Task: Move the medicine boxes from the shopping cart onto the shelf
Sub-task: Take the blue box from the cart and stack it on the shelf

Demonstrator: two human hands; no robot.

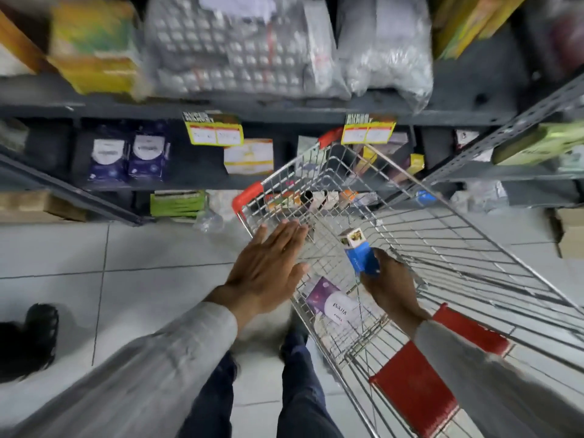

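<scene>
Right hand (pixel 387 287) grips blue medicine box (pixel 361 254) inside shopping cart (pixel 448 235). Left hand (pixel 268 267) flat, fingers spread, empty, above cart's near rim. Purple box (pixel 331 300) lies on cart floor.

Two hands reach over one wire shopping cart (pixel 426 235): the left hand (pixel 268 267) flat and empty, the right hand (pixel 387 284) gripping one blue box (pixel 361 254). One purple box (pixel 331 303) lies at frame center. Two yellow price tags (pixel 214 132) hang across the top, above two dark pouches (pixel 131 153).
</scene>
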